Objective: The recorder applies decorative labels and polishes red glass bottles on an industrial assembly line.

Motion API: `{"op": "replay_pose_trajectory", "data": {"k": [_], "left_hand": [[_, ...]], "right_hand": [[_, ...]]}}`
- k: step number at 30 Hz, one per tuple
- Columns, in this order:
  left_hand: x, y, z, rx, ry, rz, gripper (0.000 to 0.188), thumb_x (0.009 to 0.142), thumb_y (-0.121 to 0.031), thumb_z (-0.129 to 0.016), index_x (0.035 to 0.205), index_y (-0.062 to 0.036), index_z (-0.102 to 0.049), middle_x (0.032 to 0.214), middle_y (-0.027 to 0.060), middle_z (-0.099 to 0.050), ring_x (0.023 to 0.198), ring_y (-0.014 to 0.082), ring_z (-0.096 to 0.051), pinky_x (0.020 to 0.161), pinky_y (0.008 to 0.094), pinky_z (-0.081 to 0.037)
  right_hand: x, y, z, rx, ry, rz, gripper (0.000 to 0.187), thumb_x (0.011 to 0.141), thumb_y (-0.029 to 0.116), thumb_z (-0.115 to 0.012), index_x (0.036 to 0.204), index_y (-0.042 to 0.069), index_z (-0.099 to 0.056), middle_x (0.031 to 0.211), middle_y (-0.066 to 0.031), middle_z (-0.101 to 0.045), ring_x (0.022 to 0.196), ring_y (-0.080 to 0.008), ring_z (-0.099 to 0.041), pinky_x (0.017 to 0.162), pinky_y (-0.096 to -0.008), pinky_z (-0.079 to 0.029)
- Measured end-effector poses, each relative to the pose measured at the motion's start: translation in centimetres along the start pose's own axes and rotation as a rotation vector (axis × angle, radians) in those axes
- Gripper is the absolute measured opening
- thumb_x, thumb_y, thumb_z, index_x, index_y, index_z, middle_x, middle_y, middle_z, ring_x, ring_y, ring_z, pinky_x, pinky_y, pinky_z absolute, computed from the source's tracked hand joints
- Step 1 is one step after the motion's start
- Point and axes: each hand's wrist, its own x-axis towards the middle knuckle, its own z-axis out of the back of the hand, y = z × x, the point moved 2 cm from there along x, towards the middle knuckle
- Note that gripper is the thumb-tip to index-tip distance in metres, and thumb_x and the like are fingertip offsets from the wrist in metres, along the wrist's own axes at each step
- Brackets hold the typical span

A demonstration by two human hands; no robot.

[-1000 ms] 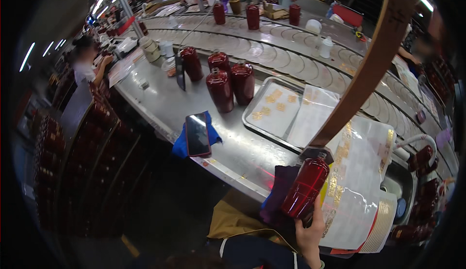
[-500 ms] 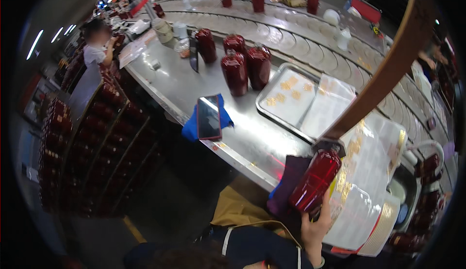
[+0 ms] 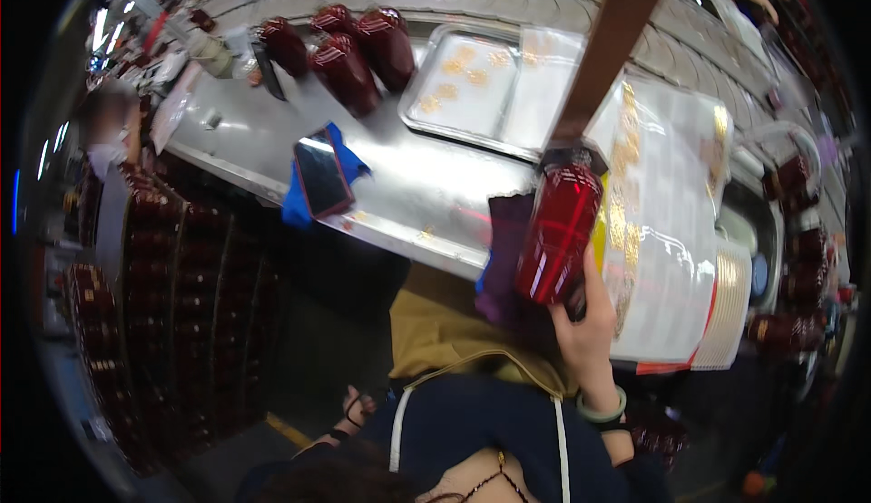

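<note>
We hold a red faceted bottle (image 3: 560, 231) in our right hand (image 3: 588, 326), the grip clamped around its lower end, fingers wrapped up the side nearest us. The bottle stands nearly upright, tilted a little to the right, its dark cap at the top, right at the near edge of the steel desk (image 3: 426, 185). A green bangle (image 3: 602, 410) sits on that wrist. Our left hand is out of view, so we cannot tell how its grip stands.

Just left of the bottle, touching or nearly so, a dark purple cloth (image 3: 504, 249) hangs over the desk edge. To the right of the bottle lies a stack of glossy sheets with gold stickers (image 3: 667, 231), close beside our hand. A brown strap or post (image 3: 603, 45) runs from the top of the picture down to the bottle cap and hides what is behind it.

Farther back on the desk lies a metal tray (image 3: 472, 86) with small gold pieces, and beyond it a group of dark red bottles (image 3: 349, 54). To the left, well apart from our hand, a phone (image 3: 322, 175) rests on a blue cloth (image 3: 356, 160). Shelves of red bottles (image 3: 154, 294) fill the left side below the desk.
</note>
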Motion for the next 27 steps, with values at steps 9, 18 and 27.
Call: {"op": "replay_pose_trajectory", "data": {"k": [9, 18, 27], "left_hand": [[-6.1, -29.2, -8.1, -0.439, 0.637, -0.663, 0.045, 0.113, -0.037, -0.040, 0.130, -0.0003, -0.060, 0.113, 0.0089, -0.063, 0.095, 0.0143, -0.060, 0.080, 0.0271, -0.051], [-16.4, -42.8, -14.0, -0.512, 1.160, -0.731, 0.047, 0.112, -0.030, -0.045, 0.149, -0.0004, -0.045, 0.144, 0.0142, -0.054, 0.127, 0.0228, -0.056, 0.106, 0.0392, -0.046], [-24.6, -44.0, -19.6, -0.539, 1.388, -0.790, 0.051, 0.108, -0.031, -0.056, 0.141, 0.0055, -0.044, 0.128, 0.0138, -0.062, 0.113, 0.0151, -0.060, 0.098, 0.0322, -0.049]], "right_hand": [[0.1, -0.4, -0.8, -0.030, -0.070, 0.031, 0.089, 0.074, -0.003, -0.081, 0.153, -0.003, -0.040, 0.131, -0.0281, -0.063, 0.119, -0.0434, -0.063, 0.098, -0.0444, -0.053], [-0.7, -0.7, -0.5, -0.072, -0.133, 0.142, 0.085, 0.075, -0.002, -0.080, 0.152, -0.005, -0.042, 0.135, -0.0280, -0.061, 0.121, -0.0423, -0.062, 0.098, -0.0438, -0.053], [-0.4, 1.1, 0.0, -0.157, -0.164, 0.150, 0.084, 0.069, -0.008, -0.080, 0.148, -0.001, -0.052, 0.113, -0.0174, -0.066, 0.076, -0.0242, -0.063, 0.072, -0.0357, -0.054]]}}
